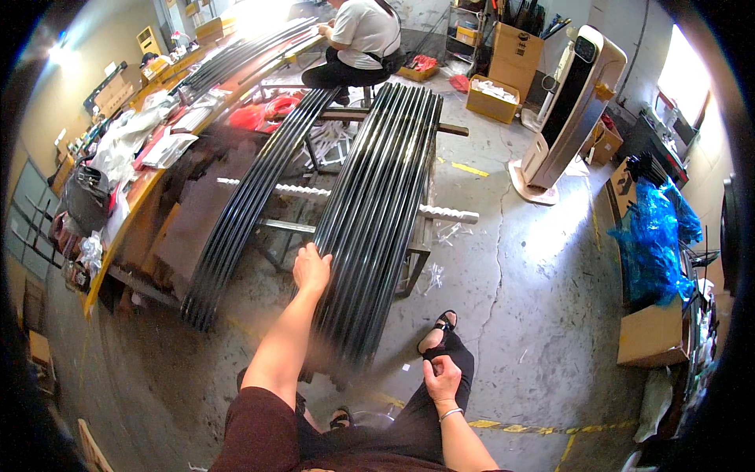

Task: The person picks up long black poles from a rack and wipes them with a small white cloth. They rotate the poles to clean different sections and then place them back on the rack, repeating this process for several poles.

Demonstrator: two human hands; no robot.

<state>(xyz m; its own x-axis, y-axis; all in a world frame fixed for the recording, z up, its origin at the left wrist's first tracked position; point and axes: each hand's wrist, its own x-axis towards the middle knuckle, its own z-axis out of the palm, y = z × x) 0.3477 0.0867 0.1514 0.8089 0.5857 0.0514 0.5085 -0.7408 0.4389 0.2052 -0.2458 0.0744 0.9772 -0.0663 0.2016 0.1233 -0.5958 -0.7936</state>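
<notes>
A wide row of long, glossy black tubes (377,181) lies side by side on a low metal stand, running away from me. My left hand (313,269) is at the row's left edge, its fingers curled over the outermost tube. To the left, a narrower group of black tubes (263,189) lies across the same supports, apart from the wide row. My right hand (442,377), with a bracelet at the wrist, is loosely closed over my right knee. I see nothing in its fingers.
A wavy white strip (448,214) and a brown crossbar (454,130) stick out from the stand's right side. A cluttered workbench (130,208) runs along the left. Another person (366,35) sits beyond the tubes. A tall white appliance (570,114) and blue plastic wrap (657,236) are at right.
</notes>
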